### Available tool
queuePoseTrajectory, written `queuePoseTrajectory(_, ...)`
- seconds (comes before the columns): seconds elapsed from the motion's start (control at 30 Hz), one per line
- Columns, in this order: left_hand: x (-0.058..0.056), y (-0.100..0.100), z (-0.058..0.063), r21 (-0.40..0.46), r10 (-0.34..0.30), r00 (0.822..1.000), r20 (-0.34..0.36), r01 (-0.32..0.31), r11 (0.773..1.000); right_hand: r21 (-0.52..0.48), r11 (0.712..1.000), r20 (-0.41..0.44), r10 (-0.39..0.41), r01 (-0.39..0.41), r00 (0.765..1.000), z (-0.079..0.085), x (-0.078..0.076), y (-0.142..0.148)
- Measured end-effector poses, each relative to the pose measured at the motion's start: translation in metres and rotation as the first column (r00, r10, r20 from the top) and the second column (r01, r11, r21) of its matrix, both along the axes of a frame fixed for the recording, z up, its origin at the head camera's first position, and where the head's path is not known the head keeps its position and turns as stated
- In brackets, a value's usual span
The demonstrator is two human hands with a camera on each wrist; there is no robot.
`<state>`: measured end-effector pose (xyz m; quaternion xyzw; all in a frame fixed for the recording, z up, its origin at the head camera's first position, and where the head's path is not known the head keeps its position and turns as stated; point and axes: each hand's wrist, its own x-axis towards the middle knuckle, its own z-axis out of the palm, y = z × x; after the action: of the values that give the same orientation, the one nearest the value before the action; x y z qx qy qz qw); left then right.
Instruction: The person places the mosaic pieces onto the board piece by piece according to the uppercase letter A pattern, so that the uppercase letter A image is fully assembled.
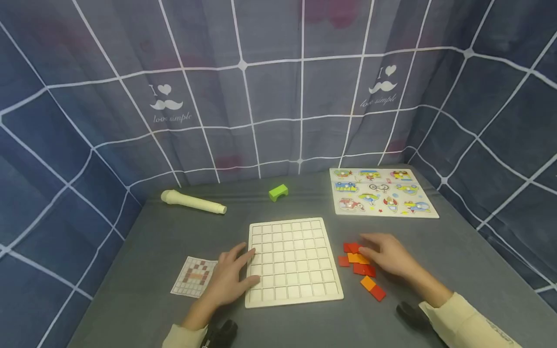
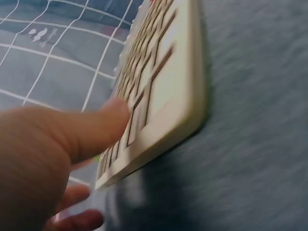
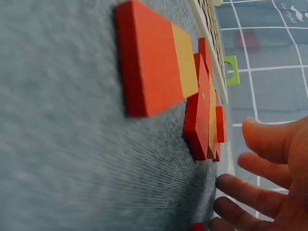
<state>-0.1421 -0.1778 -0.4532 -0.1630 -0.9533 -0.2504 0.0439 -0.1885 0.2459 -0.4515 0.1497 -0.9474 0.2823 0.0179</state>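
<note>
A pale wooden board (image 1: 295,261) with a grid of square recesses lies in the middle of the head view. My left hand (image 1: 229,279) rests on its left edge, fingers spread; in the left wrist view the thumb (image 2: 108,122) lies over the board's rim. To the right of the board is a loose pile of red tiles (image 1: 364,269) and orange tiles (image 1: 367,282). Over the pile's right side hovers my right hand (image 1: 389,253), its fingers loosely bent. The right wrist view shows nothing held between those fingers. Part of another red tile (image 3: 198,226) shows below them.
Left of the board lies a card (image 1: 194,276) with a pixel pattern, partly behind my left hand. Toward the back are a cream microphone-shaped stick (image 1: 196,202), a green arch block (image 1: 278,192) and a vehicle picture puzzle (image 1: 380,193). A checked curtain (image 1: 278,96) encloses the table.
</note>
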Motion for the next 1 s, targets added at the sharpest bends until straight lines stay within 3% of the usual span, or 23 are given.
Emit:
queuePoseTrajectory(0.13,-0.004,-0.006,0.007,0.021,-0.064,0.994,0.092,0.063,0.998,0.047,0.998,-0.012,0.032,-0.032,0.999,-0.001,-0.009,-0.001)
queuePoseTrajectory(0.33,-0.007,-0.016,0.01,-0.005,-0.117,0.971,0.207,0.12,0.993,0.057,0.996,0.07,0.066,-0.07,0.995,0.0,-0.015,0.002)
queuePoseTrajectory(0.77,-0.01,-0.021,0.006,-0.028,-0.085,0.98,0.18,0.092,0.995,0.043,0.995,0.105,0.089,-0.094,0.991,0.002,-0.016,0.003)
queuePoseTrajectory(1.0,-0.01,-0.021,0.004,-0.023,-0.117,0.976,0.186,0.124,0.992,0.037,0.996,0.102,0.078,-0.082,0.992,-0.001,-0.013,0.001)
